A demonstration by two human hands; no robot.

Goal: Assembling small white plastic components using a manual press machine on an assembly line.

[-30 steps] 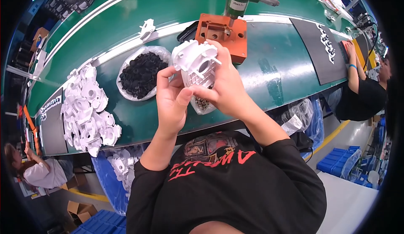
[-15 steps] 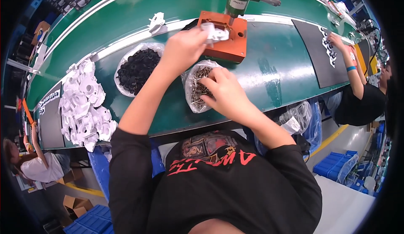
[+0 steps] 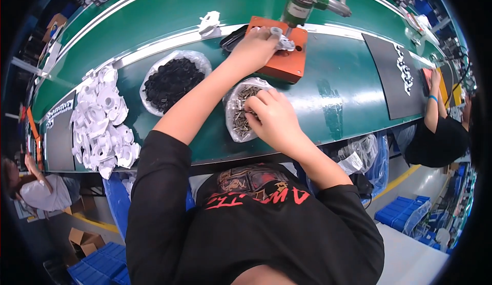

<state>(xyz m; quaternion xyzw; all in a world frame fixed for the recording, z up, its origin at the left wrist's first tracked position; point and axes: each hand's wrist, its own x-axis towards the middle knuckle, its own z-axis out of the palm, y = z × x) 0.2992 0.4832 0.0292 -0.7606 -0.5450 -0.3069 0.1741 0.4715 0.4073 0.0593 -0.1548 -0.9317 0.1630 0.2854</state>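
Observation:
My left hand (image 3: 256, 49) is closed around a white plastic part (image 3: 286, 43) with a round collar. It holds this part at the top of an orange fixture block (image 3: 287, 69), under the spindle of a green press (image 3: 302, 5). Whether the part is fully seated cannot be made out. My right hand (image 3: 277, 118) dips its curled fingertips into a clear plastic bag (image 3: 237, 127) of small metal pins or screws (image 3: 242, 112). Thumb and forefinger come together there; what they pinch is too small to see.
Left of the pins lies a bag of black parts (image 3: 171, 82). Beyond it is a heap of white plastic parts (image 3: 105, 123). One loose white part (image 3: 209, 23) rests on the rail. Co-workers sit at both ends, beside dark mats (image 3: 392, 90).
My left hand has brought the white part down and rightward onto the orange block. The fingers of my right hand have drawn closer together in the bag. The view has shifted slightly.

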